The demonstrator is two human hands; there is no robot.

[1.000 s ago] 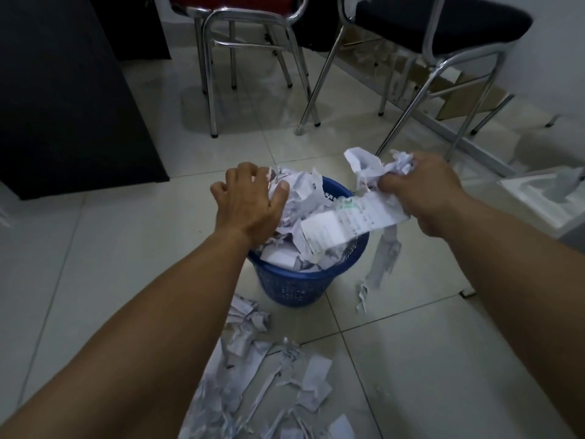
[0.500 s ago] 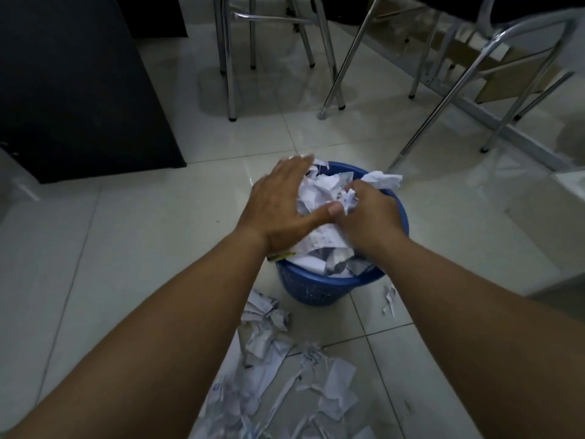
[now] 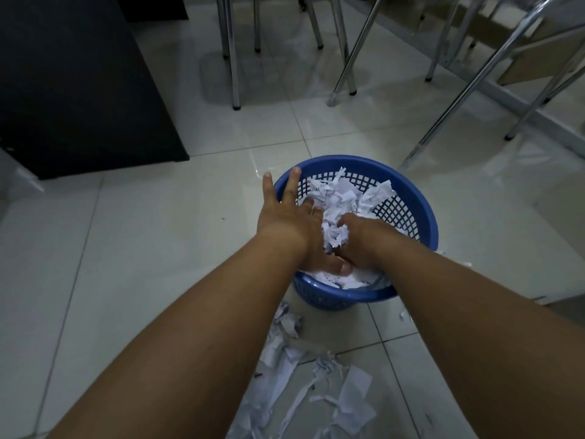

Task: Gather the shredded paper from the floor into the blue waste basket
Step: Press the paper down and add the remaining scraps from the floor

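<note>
Pressing springy, featherlight shredded paper (image 3: 335,198) into the blue waste basket (image 3: 421,213) — left hand (image 3: 289,223) with fingers splayed flat, right hand (image 3: 356,242) curled on a clump — best scooped in loose bunches.

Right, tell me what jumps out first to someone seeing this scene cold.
Centre frame, the blue waste basket grabs the eye, with the left hand and right hand pressed down into the white shredded paper inside it. Next comes the loose paper on the floor, scattered just in front of the basket between the forearms. Chrome chair legs stand behind.
</note>
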